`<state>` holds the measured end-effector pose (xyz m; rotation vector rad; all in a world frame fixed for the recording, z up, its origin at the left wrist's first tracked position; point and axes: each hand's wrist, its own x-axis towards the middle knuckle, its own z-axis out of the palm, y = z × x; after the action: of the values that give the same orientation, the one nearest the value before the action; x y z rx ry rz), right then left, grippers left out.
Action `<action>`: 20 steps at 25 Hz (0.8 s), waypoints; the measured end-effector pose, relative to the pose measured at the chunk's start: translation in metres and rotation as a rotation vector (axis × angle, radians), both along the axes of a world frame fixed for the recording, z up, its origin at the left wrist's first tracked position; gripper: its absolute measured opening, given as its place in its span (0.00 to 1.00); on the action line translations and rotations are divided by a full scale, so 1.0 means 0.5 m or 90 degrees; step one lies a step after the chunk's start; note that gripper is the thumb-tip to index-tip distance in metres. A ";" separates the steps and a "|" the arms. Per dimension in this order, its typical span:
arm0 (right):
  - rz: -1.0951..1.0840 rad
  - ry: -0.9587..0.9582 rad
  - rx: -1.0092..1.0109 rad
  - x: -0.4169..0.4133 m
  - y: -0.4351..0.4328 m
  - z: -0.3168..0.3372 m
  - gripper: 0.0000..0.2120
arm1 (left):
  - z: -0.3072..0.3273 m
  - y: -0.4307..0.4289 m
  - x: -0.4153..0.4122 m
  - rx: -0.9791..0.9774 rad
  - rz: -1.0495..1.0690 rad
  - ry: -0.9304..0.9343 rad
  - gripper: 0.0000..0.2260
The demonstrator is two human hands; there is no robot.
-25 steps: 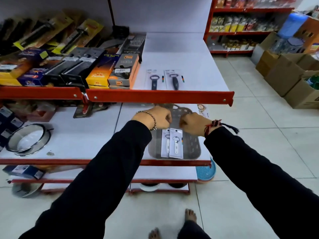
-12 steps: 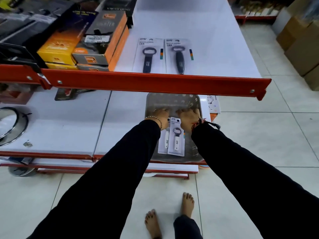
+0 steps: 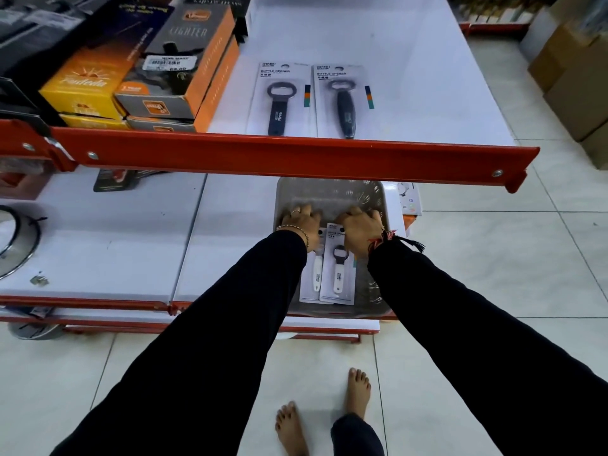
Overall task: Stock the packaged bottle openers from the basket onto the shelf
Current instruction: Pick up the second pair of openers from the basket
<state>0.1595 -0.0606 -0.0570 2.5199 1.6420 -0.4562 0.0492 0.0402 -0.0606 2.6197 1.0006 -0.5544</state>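
A grey plastic basket (image 3: 329,189) sits on the lower white shelf. In it lie two packaged bottle openers with white handles, one on the left (image 3: 316,274) and one on the right (image 3: 339,278), side by side. My left hand (image 3: 301,222) is curled over the top end of the left pack. Over the top end of the right pack, my right hand (image 3: 360,227) is curled the same way. Both packs still lie flat in the basket. On the upper shelf (image 3: 411,77) two dark-handled packaged openers (image 3: 279,103) (image 3: 345,106) lie next to each other.
The red front rail (image 3: 296,156) of the upper shelf overhangs the basket's far end. Orange and yellow lighter boxes (image 3: 174,77) fill the upper shelf's left part. A metal ring (image 3: 13,241) lies at the far left below. Cardboard boxes (image 3: 572,87) stand on the floor at right.
Both hands have dropped from just above the basket into it and now curl over the tops of the two packs. The camera has tilted down and moved closer to the shelves.
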 end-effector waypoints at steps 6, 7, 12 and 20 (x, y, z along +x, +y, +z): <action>0.009 0.158 0.090 0.002 -0.022 0.100 0.19 | 0.059 -0.011 -0.014 -0.075 0.049 -0.118 0.13; 0.009 0.166 0.100 -0.006 -0.032 0.115 0.18 | 0.078 -0.018 -0.022 -0.074 0.039 -0.126 0.10; 0.018 0.130 0.170 -0.065 -0.089 0.168 0.14 | 0.146 -0.073 -0.069 -0.047 0.002 -0.176 0.13; -0.029 0.001 0.240 -0.095 -0.177 0.310 0.20 | 0.293 -0.115 -0.163 0.014 0.015 -0.275 0.17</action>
<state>0.1118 -0.1492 0.0978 2.8196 1.8231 -0.1621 -0.0323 -0.0171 0.0857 2.5798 0.8950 0.0339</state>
